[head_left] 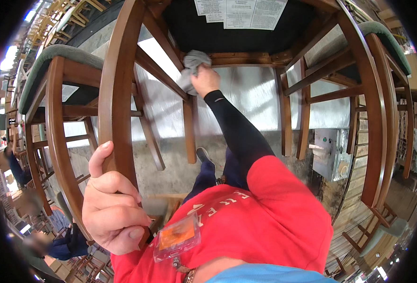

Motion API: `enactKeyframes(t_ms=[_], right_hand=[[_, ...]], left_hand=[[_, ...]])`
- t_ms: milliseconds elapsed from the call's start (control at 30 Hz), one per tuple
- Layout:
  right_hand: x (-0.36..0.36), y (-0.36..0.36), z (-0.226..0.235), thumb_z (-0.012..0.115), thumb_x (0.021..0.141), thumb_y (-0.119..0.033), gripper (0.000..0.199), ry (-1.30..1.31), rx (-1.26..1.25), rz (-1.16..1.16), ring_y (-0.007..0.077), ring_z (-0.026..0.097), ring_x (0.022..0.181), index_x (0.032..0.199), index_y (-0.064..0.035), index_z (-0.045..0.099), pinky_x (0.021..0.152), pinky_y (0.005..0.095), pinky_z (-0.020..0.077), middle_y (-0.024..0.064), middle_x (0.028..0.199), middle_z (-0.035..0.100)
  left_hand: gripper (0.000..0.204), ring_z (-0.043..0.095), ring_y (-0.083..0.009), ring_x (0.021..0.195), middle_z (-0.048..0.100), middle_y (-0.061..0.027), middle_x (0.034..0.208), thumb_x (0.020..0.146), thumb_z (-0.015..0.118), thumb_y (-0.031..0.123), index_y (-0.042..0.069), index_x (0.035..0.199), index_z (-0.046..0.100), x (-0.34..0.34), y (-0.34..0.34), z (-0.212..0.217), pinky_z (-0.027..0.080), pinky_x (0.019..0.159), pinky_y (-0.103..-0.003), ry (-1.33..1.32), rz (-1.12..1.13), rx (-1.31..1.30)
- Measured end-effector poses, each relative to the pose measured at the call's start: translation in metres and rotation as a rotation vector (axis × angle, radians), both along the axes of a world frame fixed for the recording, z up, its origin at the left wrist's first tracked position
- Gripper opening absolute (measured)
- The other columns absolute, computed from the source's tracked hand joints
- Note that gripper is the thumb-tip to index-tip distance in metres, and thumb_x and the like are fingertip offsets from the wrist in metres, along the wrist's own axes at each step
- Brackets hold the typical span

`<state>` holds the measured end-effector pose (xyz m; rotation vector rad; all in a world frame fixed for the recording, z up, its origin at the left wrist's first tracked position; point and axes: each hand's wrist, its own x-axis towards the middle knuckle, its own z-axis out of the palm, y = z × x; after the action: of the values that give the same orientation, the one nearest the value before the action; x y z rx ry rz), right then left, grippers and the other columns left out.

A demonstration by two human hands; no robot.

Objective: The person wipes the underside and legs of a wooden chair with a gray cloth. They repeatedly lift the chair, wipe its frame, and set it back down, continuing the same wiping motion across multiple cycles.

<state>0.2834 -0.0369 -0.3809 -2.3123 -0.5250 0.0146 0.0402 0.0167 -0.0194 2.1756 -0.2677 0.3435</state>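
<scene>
A brown wooden chair is in front of me, with the black underside of its seat turned toward me. White printed labels are on that underside. My right hand is closed on a crumpled grey cloth, beside a leg and rail near the seat frame. Low on the left, my left hand wraps around the end of a chair leg, its index finger reaching up along the wood. Its palm side and part of the leg are hidden.
Similar chairs with grey-green seats stand at left and right. Behind is a bench covered in shiny silvery sheeting. A grey metal box with buttons sits by slatted wood at right. Other people are at far lower left.
</scene>
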Motion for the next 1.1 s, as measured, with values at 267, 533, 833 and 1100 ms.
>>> enactKeyframes(t_ms=[267, 533, 833, 1100], right_hand=[[-0.016, -0.019, -0.014, 0.068, 0.075, -0.029, 0.026, -0.161, 0.013, 0.133, 0.0338, 0.068, 0.085, 0.090, -0.0072, 0.068, 0.072, 0.0474, 0.0553, 0.0096, 0.095, 0.068], [0.002, -0.028, 0.001, 0.069, 0.073, -0.021, 0.014, -0.316, -0.211, 0.441, 0.0321, 0.067, 0.085, 0.078, -0.0080, 0.068, 0.071, 0.0450, 0.0559, 0.0149, 0.098, 0.060], [-0.014, -0.015, -0.014, 0.071, 0.074, -0.022, 0.019, -0.254, -0.185, 0.371, 0.0334, 0.069, 0.083, 0.087, -0.0091, 0.067, 0.073, 0.0459, 0.0563, 0.0136, 0.091, 0.065], [-0.020, 0.003, -0.001, 0.070, 0.074, -0.022, 0.024, -0.189, 0.006, 0.218, 0.0368, 0.067, 0.080, 0.091, -0.0068, 0.063, 0.072, 0.0479, 0.0555, 0.0156, 0.092, 0.065]], left_hand=[[0.025, 0.050, -0.0149, 0.052, 0.047, 0.0023, 0.045, 0.073, 0.062, 0.027, 0.009, 0.055, 0.062, 0.002, -0.008, 0.004, 0.023, 0.116, -0.055, 0.018, 0.056, 0.008], [0.025, 0.057, -0.0148, 0.064, 0.058, 0.0064, 0.053, 0.083, 0.059, 0.026, 0.011, 0.065, 0.065, -0.002, 0.004, 0.006, 0.015, 0.117, -0.061, 0.056, -0.061, 0.025], [0.020, 0.050, -0.0160, 0.052, 0.046, 0.0030, 0.047, 0.070, 0.063, 0.025, 0.008, 0.059, 0.063, 0.001, 0.008, -0.002, 0.024, 0.114, -0.058, 0.022, -0.055, 0.004], [0.019, 0.050, -0.0162, 0.052, 0.046, 0.0027, 0.047, 0.069, 0.064, 0.024, 0.008, 0.059, 0.063, 0.000, 0.007, 0.002, 0.023, 0.115, -0.058, 0.034, -0.067, -0.006]])
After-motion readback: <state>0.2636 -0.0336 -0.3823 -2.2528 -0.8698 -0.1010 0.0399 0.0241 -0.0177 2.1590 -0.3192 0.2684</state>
